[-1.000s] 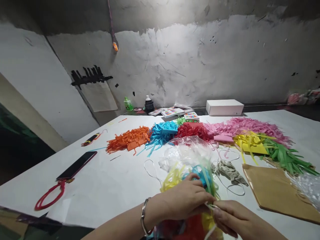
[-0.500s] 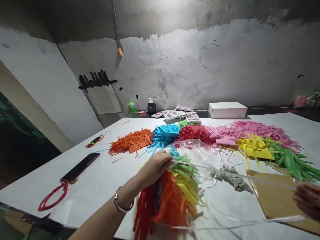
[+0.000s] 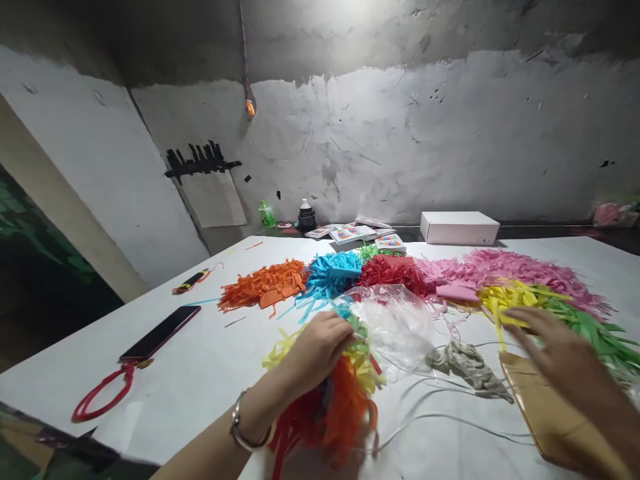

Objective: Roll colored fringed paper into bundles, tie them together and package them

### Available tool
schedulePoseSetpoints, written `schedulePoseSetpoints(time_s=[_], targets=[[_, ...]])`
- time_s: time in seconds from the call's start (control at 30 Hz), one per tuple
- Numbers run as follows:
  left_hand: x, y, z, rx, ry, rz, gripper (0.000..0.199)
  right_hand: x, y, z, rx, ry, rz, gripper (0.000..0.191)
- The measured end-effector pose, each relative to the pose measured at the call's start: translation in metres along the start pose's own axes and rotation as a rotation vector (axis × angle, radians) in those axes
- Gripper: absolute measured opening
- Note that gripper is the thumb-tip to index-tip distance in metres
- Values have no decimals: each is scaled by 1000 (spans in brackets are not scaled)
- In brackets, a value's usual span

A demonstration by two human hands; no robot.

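My left hand (image 3: 323, 343) is closed round the top of a bunch of paper tassels (image 3: 345, 400). Red, orange, yellow and green strips hang below and beside the fist. A thin pale string (image 3: 440, 416) curves over the table from the bunch toward the right. My right hand (image 3: 555, 350), smeared by motion, reaches over the yellow tassel paper (image 3: 507, 293) with its fingers stretched out. Whether the fingertips touch the yellow paper I cannot tell. Under my right forearm is a brown cardboard piece (image 3: 547, 407). A crumpled grey cloth (image 3: 467, 367) lies between the hands.
Fringed heaps of orange (image 3: 263, 283), blue (image 3: 330, 270), red (image 3: 393, 270) and pink paper (image 3: 530, 273) line the table, with green strips (image 3: 593, 327) at right. Clear plastic (image 3: 393, 323) lies centrally. A phone (image 3: 160, 333) rests left; a white box (image 3: 459, 228) stands behind.
My right hand has let go of the string and moved up and left to the yellow paper. The string, stretched taut before, now lies slack. My left hand keeps its hold.
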State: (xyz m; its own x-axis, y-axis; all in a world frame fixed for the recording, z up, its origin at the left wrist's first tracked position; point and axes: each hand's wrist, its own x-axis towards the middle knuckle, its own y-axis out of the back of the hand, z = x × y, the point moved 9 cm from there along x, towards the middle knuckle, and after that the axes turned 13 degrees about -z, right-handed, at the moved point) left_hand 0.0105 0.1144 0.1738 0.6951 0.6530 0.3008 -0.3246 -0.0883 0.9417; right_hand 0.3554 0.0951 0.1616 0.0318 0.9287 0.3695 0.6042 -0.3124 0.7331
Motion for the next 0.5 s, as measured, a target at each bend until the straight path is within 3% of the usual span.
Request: schedulePoseSetpoints(time_s=[0.13, 0.23, 0.3, 0.5], targets=[[5, -24, 38, 27, -100, -44, 30, -18, -108, -109, 171, 350, -346, 48], [2, -28, 48, -15, -130, -64, 25, -29, -149, -151, 247, 419, -499, 24], [-2, -26, 44, -63, -128, -65, 24, -28, -157, -154, 336, 383, -556, 37], [-16, -25, 19, -210, -90, -56, 9, -30, -167, -119, 825, 98, -722, 48]])
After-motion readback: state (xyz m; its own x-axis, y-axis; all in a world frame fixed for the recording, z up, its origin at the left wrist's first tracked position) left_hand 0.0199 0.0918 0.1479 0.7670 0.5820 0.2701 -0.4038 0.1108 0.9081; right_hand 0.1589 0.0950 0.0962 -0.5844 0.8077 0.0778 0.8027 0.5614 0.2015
